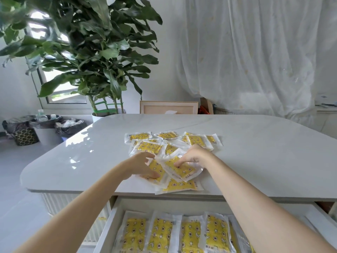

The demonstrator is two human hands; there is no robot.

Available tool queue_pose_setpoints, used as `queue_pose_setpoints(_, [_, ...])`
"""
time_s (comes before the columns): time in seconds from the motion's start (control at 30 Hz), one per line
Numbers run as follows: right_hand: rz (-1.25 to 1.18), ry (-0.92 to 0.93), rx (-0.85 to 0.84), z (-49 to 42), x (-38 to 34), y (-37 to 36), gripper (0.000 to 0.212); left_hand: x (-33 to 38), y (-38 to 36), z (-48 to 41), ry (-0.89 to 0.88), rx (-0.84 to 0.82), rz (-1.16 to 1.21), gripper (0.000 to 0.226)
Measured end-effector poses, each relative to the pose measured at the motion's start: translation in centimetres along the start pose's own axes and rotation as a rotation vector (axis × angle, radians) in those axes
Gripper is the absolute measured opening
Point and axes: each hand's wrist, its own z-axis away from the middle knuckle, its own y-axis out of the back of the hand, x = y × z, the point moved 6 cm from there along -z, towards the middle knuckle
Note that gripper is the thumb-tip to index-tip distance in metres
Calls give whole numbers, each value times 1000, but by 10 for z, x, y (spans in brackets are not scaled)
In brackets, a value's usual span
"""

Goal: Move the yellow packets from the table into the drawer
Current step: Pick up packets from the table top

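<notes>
Several yellow packets in clear wrappers lie in a loose pile on the white table. My left hand grips a packet at the pile's near left, thumb under and fingers over its edge. My right hand pinches the top of another packet that lies tilted across the pile. One more packet sits at the table's front edge. Below, the open drawer holds a row of several yellow packets side by side.
A large potted plant stands behind the table's left corner. Bins with dark bags sit on the floor at left. A framed panel leans behind the table. White curtains hang at the back right.
</notes>
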Motion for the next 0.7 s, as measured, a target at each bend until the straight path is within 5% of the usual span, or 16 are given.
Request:
queue_pose_setpoints(0.17, [73, -5, -41, 9, -3, -6, 80, 2, -3, 2, -6, 39, 47, 81])
queue_pose_setpoints(0.5, [-129, 132, 50, 19, -14, -8, 91, 0, -7, 12, -37, 137, 184, 81])
queue_pose_setpoints(0.7, [-368, 140, 96, 31, -10, 1, 95, -9, 1, 30, 67, 171, 581, 66])
